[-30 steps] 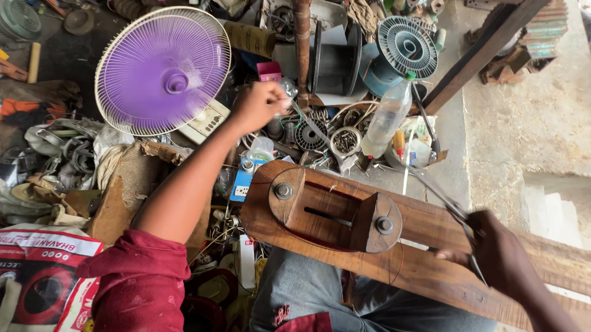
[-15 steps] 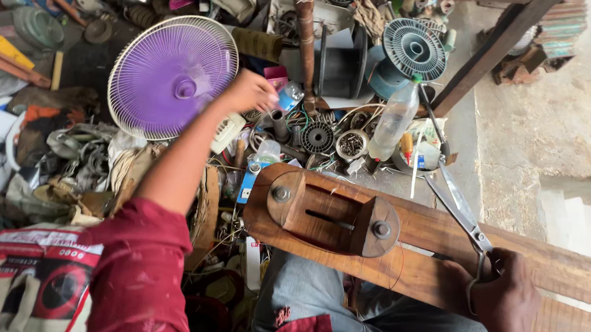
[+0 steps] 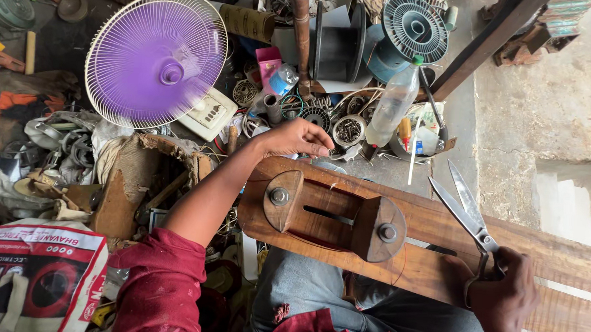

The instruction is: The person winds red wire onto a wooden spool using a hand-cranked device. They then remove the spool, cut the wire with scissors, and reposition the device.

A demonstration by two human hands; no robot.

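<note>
Setting: cluttered workshop floor seen from above, with bare concrete (image 3: 555, 99) on the right and heaps of parts on the left and far side.
Wooden jig: a long brown wooden frame (image 3: 347, 216) lay across the person's lap, running from the middle down to the near right; two rounded wooden blocks were bolted to it with a slot between them.
Left hand: the left hand (image 3: 297, 138) hovered just beyond the far edge of the frame, palm down, fingers curled loosely together; whether they pinched anything could not be told.
Right hand: the right hand (image 3: 501, 295) rested on the near right part of the frame, fingers closed through the handles of a pair of scissors (image 3: 465, 208).
Scissors: metal, blades parted in a narrow V, pointing to the far side above the frame's right end.
Fan: a purple fan (image 3: 156, 58) in a white wire guard stood at the far left, its blades blurred.
Bottle: a clear plastic bottle (image 3: 393, 104) with a green cap stood far of the frame, among round metal parts.
Spool: a grey ribbed disc (image 3: 414, 27) sat at the far edge, right of a dark reel.
Sack: a printed white and red sack (image 3: 34, 273) lay at the near left.
Clothing: dark red sleeve (image 3: 161, 287) and grey trousers (image 3: 302, 287) showed near the bottom.
</note>
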